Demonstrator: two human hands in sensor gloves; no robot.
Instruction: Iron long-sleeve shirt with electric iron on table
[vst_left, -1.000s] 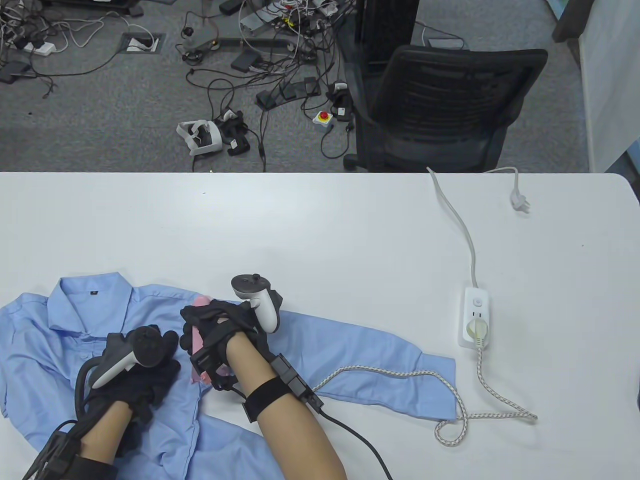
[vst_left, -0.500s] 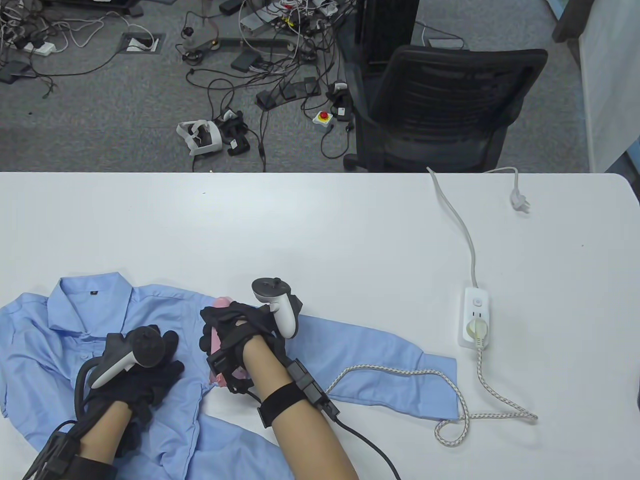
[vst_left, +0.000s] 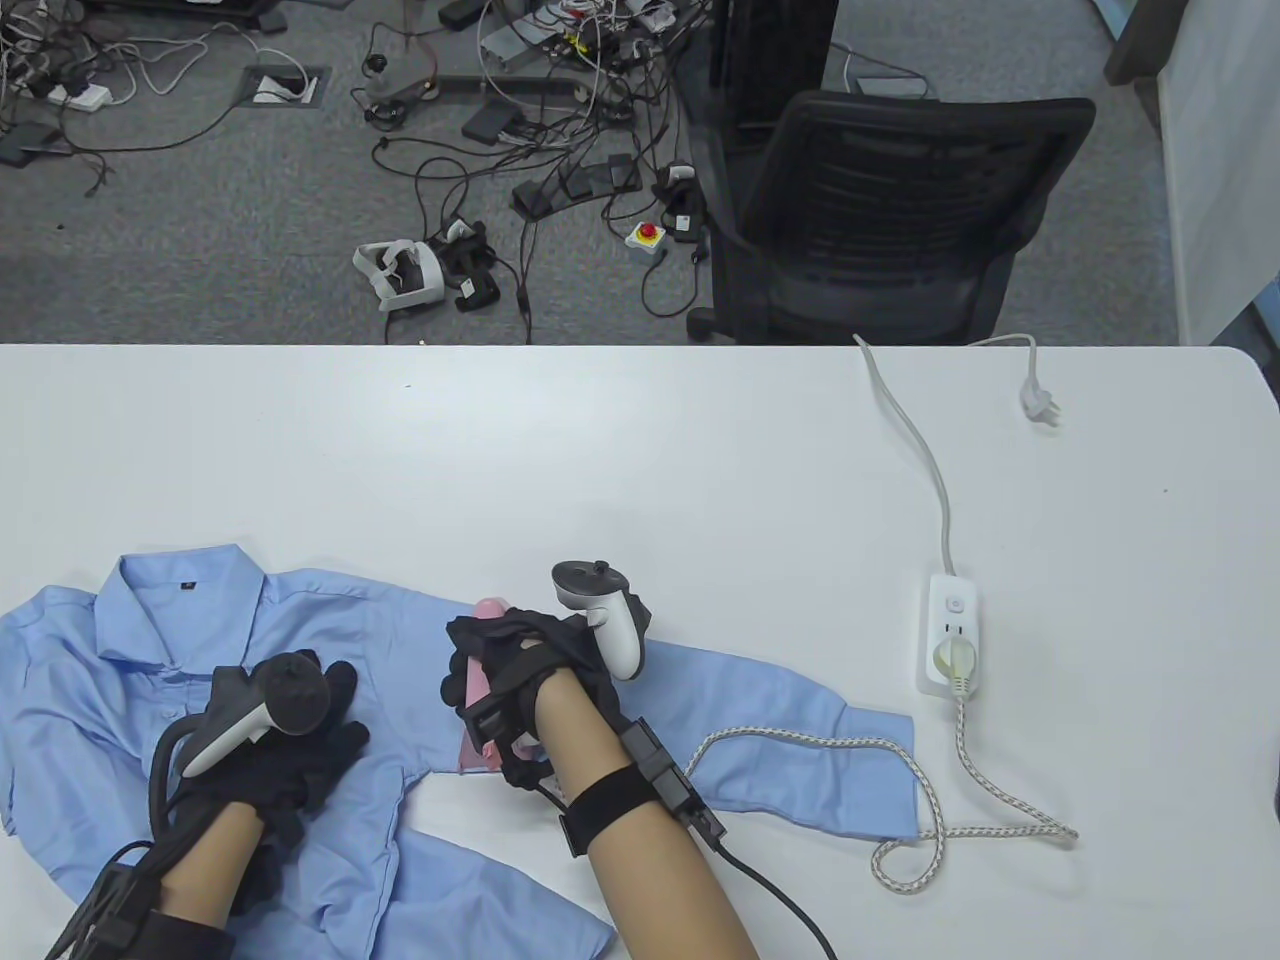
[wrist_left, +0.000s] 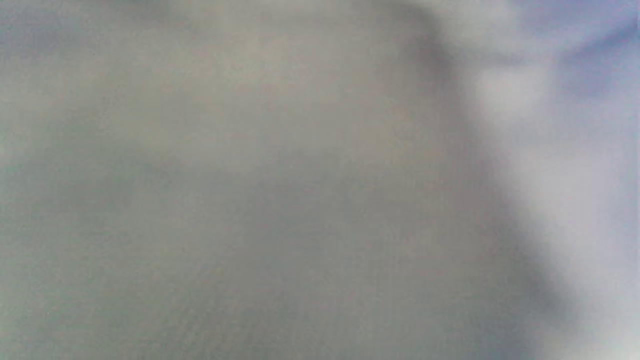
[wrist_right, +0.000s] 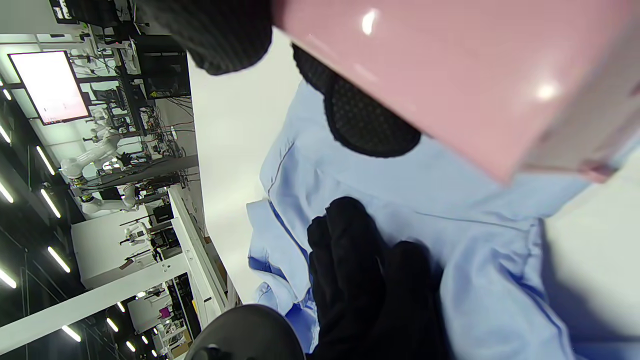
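The left wrist view is a grey blur with a faint blue patch at its right; nothing there can be made out. The right hand (vst_left: 520, 665) covers most of the pink iron (vst_left: 478, 690). The shirt (vst_left: 120, 640) runs off the table view's bottom-left edge.

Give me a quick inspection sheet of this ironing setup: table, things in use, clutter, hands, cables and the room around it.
Surface: white table, bare at the far half.
Job's things: blue shirt lying near the front left; pink iron on the sleeve.
Clutter: nothing seen on the table.
Grippers: left hand rests on the shirt's chest; right hand grips the iron.
Cables: braided iron cord plugged into the power strip; the strip's own plug lies loose on the table.
Surroundings: black office chair; tangled cables and a headset on the floor.
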